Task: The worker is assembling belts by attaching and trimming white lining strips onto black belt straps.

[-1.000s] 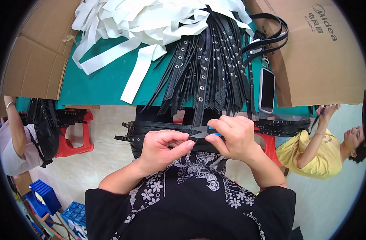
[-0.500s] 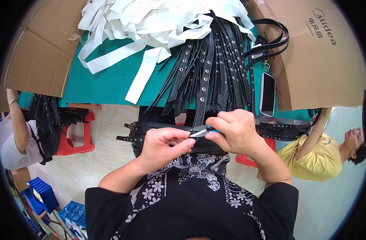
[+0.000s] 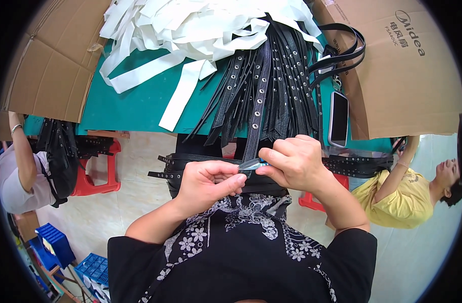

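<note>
My right hand is closed round a small pair of snips with blue on the handles; its blades point left at my other hand. My left hand pinches the end of a black eyelet strap right at the blades. That strap runs down off the table from a large bunch of black straps with metal eyelets. Whether the blades are parted cannot be made out. Below my hands, more black straps lie across my lap.
White fabric strips are heaped on the green table. A phone lies at its right, beside a cardboard box. More cardboard stands left. Two people work at either side, near red stools.
The snips' blades have shifted slightly and look less distinct against the strap end. Both hands stay in nearly the same place.
</note>
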